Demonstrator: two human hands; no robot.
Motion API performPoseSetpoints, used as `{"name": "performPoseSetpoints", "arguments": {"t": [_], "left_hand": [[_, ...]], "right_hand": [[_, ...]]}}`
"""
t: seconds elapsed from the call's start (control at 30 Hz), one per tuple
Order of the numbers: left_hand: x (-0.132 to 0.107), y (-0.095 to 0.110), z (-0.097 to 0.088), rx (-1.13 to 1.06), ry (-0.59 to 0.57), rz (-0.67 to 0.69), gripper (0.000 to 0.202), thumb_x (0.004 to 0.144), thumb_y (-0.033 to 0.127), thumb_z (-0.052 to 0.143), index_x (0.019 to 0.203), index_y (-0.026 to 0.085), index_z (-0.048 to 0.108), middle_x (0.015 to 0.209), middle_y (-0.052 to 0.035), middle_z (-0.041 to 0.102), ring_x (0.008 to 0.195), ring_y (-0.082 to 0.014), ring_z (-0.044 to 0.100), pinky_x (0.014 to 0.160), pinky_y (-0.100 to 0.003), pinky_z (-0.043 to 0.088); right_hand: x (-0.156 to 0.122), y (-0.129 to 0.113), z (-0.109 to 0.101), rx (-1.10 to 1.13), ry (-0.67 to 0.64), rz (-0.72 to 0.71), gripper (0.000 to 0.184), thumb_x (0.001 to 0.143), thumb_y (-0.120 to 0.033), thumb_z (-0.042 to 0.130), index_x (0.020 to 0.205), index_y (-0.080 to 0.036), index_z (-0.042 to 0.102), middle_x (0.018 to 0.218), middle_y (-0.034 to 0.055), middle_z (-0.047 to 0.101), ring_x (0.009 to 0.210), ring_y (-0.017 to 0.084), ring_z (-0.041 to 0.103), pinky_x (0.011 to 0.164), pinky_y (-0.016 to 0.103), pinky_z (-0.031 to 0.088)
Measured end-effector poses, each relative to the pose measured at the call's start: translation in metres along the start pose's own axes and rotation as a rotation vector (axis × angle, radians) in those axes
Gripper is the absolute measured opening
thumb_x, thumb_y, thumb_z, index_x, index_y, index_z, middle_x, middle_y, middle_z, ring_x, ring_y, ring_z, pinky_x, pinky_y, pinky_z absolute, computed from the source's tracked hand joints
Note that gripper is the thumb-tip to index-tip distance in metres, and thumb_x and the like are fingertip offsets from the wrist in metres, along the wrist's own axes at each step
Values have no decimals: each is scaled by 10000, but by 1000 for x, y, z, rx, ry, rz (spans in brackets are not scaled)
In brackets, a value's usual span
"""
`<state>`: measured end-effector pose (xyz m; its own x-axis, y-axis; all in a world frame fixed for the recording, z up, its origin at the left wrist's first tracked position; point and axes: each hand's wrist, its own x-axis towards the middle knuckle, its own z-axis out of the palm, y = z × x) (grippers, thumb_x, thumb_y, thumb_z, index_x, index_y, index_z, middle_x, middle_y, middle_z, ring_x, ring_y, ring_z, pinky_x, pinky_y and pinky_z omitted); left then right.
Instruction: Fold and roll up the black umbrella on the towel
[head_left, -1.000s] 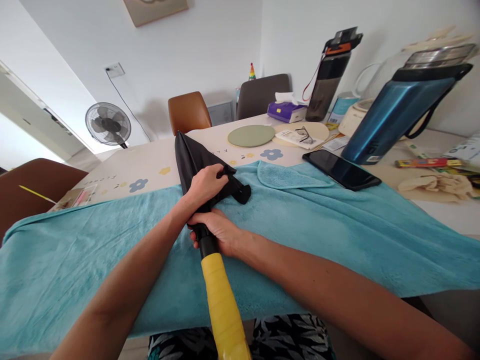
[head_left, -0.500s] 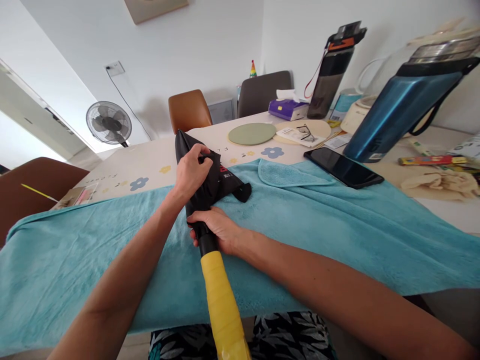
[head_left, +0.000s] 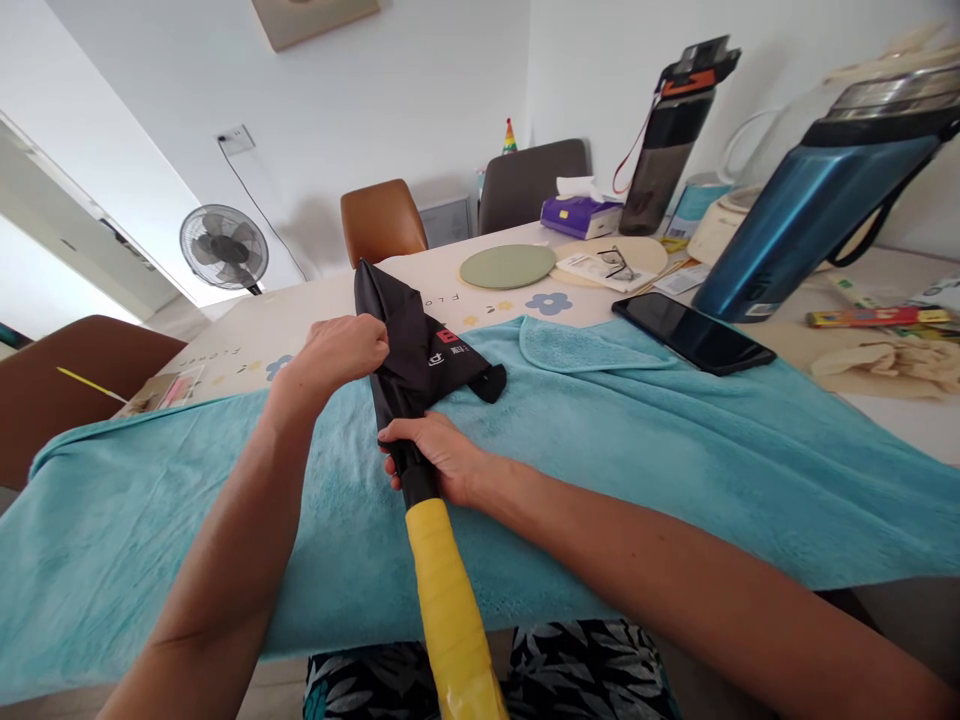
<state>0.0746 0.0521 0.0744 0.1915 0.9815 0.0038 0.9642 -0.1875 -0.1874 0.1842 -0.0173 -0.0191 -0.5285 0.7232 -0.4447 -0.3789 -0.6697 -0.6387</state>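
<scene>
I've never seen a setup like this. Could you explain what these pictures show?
There is no machine here, only a person working barehanded. All the pictures come from one camera worn on the head, looking forward and down. The right hand holds the lower end of what looks like a folded black fabric umbrella, just above its yellow wrapped handle. The left hand is curled at the umbrella's left edge; whether it pinches anything is hidden. A fluffy turquoise blanket covers the near part of a cream, flower-patterned table. A flat black phone lies by the blanket's far edge, next to a tall blue metal bottle.
</scene>
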Motion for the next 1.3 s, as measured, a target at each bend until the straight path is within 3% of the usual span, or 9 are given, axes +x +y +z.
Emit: {"name": "performPoseSetpoints", "arguments": {"t": [0.2, 0.4, 0.77, 0.93, 1.1, 1.2, 1.3], "left_hand": [[7, -4, 7, 45, -190, 24, 219, 696, 253, 404, 678, 200, 616, 701, -56, 647, 619, -200, 562, 552, -293, 340], [8, 4, 12, 56, -176, 37, 202, 705, 235, 384, 640, 184, 568, 687, -64, 644, 588, -186, 555, 530, -286, 324], [15, -11, 16, 89, -209, -65, 182, 667, 224, 404, 666, 192, 583, 716, -67, 658, 669, -225, 593, 602, -303, 375], [15, -16, 19, 5, -254, -16, 158, 672, 236, 417, 643, 203, 569, 628, -30, 646, 591, -183, 566, 584, -285, 366], [12, -12, 17, 27, -136, -42, 228, 728, 233, 380, 713, 212, 606, 740, -53, 667, 684, -214, 602, 618, -296, 388], [11, -3, 15, 31, -16, -59, 280, 763, 226, 355, 816, 219, 630, 859, -68, 678, 803, -245, 618, 669, -308, 407], [8, 10, 16, 7, 23, -15, 309, 801, 239, 337, 894, 229, 631, 902, -66, 680, 848, -244, 620, 714, -313, 419]], "right_hand": [[0, 0, 0, -13, -1, 1, 126, 741, -74, 558, 682, -149, 476, 501, -15, 502, 432, 124, 510, 359, 243, 458], [0, 0, 0, -13, -6, -2, 131, 734, -75, 568, 680, -150, 475, 509, -16, 501, 431, 124, 513, 363, 244, 457], [0, 0, 0, -17, -16, 0, 133, 739, -78, 563, 663, -146, 478, 504, -15, 498, 429, 126, 515, 364, 247, 460], [1, 1, -1, -7, -24, -3, 119, 741, -86, 561, 666, -140, 486, 519, -8, 510, 434, 123, 514, 362, 247, 462], [-1, 0, 0, -9, -22, 5, 131, 751, -92, 556, 663, -148, 477, 516, -11, 503, 429, 122, 512, 361, 239, 455], [-1, 0, 0, -6, -20, 4, 129, 753, -88, 555, 676, -151, 474, 514, -16, 505, 431, 123, 514, 364, 237, 457], [-1, 0, 0, 3, -20, -6, 109, 755, -90, 555, 700, -149, 482, 539, -10, 524, 435, 121, 518, 364, 237, 457]]}}
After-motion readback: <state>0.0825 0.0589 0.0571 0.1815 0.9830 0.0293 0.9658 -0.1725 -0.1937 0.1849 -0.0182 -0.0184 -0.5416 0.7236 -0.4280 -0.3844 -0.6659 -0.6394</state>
